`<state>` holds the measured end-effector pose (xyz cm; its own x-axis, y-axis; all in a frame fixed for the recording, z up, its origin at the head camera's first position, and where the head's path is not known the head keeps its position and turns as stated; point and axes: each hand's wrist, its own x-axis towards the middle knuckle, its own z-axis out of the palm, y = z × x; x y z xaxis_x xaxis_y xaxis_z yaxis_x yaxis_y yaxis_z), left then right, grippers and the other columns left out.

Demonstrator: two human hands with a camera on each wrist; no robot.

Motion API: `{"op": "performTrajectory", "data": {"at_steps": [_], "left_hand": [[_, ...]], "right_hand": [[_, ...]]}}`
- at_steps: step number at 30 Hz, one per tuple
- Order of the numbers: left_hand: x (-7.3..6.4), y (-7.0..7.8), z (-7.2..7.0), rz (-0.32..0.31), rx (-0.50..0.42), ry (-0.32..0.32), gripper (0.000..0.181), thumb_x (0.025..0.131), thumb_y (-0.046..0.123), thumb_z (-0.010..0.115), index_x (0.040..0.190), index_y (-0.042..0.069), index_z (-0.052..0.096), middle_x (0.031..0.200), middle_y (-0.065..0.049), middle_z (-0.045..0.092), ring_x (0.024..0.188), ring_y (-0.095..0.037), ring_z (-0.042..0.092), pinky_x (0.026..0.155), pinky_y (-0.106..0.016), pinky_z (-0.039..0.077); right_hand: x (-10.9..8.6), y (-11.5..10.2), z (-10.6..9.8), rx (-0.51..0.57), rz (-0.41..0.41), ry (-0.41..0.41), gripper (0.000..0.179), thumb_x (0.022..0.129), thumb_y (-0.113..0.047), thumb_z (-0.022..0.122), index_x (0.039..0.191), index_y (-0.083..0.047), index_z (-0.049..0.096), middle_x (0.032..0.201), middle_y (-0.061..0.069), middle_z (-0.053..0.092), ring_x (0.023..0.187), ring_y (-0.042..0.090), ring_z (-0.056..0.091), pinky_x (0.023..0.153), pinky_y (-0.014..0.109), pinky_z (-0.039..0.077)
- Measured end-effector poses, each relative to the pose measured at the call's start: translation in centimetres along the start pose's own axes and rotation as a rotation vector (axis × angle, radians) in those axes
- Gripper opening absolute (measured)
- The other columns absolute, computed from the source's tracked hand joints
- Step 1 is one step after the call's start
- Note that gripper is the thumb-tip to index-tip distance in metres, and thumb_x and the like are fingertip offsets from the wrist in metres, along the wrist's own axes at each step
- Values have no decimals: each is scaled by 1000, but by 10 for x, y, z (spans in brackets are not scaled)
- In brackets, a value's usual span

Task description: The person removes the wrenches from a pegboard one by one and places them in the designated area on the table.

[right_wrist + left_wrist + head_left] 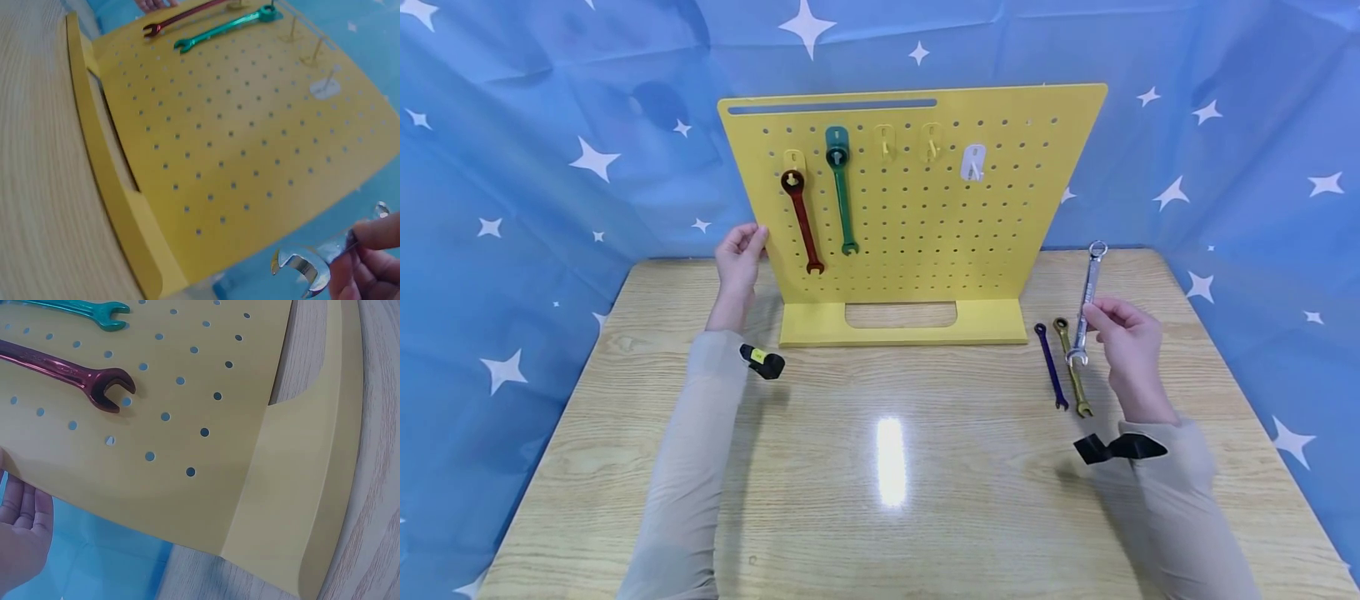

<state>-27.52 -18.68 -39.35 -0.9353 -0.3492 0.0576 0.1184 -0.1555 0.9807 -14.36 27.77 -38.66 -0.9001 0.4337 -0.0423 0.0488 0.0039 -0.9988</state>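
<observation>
My right hand (1129, 354) pinches a silver combination wrench (1089, 292) by its shank, held upright with its open end low. In the right wrist view that open end (303, 265) points toward the board. At the left edge of a yellow pegboard (925, 250), my left hand (739, 265) grips the edge, thumb in front and fingers behind. A red wrench (803, 225) and a green wrench (842, 200) hang by their ring ends on the board's hooks. Below the silver wrench, a dark blue wrench (1051, 367) and a gold wrench (1073, 371) lie on the table.
Two yellow hooks (931, 143) and a white hook (973, 163) on the board carry nothing. The board stands on a yellow base (902, 337) on the wooden table (820, 500). A blue star-patterned cloth (587, 100) hangs behind and at the sides.
</observation>
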Motion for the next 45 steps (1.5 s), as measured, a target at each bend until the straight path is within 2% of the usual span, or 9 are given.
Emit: {"op": "performTrajectory", "data": {"at_steps": [7,9,14,18,23,29,38,41,45], "left_hand": [[1,-1,0,-11,-14,10,5,89,6,64,85,8,66,76,3,59,74,-8,54,73,-22,49],[1,-1,0,-11,-17,13,3,88,7,65,87,5,66,76,2,59,73,-8,54,72,-21,49],[1,-1,0,-15,-15,16,13,87,9,67,95,-1,65,76,2,60,73,-9,55,69,-18,49],[0,0,0,-20,0,6,14,88,9,66,97,-2,64,77,2,59,74,-9,54,71,-20,49],[1,0,0,-27,8,5,8,88,9,65,93,2,65,78,2,59,75,-9,54,75,-24,50],[-2,3,2,-21,-19,9,6,86,9,67,90,4,66,79,1,60,73,-8,55,74,-22,51],[2,1,1,-28,8,10,15,88,10,65,98,-1,64,79,2,59,75,-9,55,81,-31,49],[2,1,1,-26,-1,4,14,88,10,65,97,-1,64,78,2,59,74,-9,54,80,-30,49],[1,2,1,-24,-10,3,10,88,8,65,94,1,65,77,2,59,73,-9,55,77,-28,49]], "right_hand": [[0,12,-20,-41,12,-32,21,88,-3,63,74,-18,68,67,-12,62,59,1,57,52,14,39],[1,15,-26,-59,26,-46,22,88,-4,63,74,-19,68,66,-13,63,58,0,57,51,14,39],[3,23,-42,-131,75,-102,22,90,-10,63,73,-24,68,65,-15,63,59,-1,57,51,15,40],[6,30,-52,-174,115,-137,23,90,-12,63,72,-26,68,65,-16,63,60,-2,58,52,17,41],[11,40,-59,-262,151,-146,27,91,-15,62,68,-30,66,61,-18,61,58,-3,56,51,17,41],[15,48,-65,-357,183,-176,28,92,-19,61,68,-34,63,62,-20,59,60,-3,54,53,17,43],[22,57,-71,-420,221,-194,32,91,-15,59,66,-34,62,63,-18,56,58,-1,51,51,17,45],[24,60,-72,-471,238,-203,27,91,-16,60,68,-31,62,63,-18,55,59,-1,52,53,18,45],[26,64,-72,-555,249,-228,10,91,-18,59,83,-15,64,64,-14,57,61,1,53,54,21,46]]}}
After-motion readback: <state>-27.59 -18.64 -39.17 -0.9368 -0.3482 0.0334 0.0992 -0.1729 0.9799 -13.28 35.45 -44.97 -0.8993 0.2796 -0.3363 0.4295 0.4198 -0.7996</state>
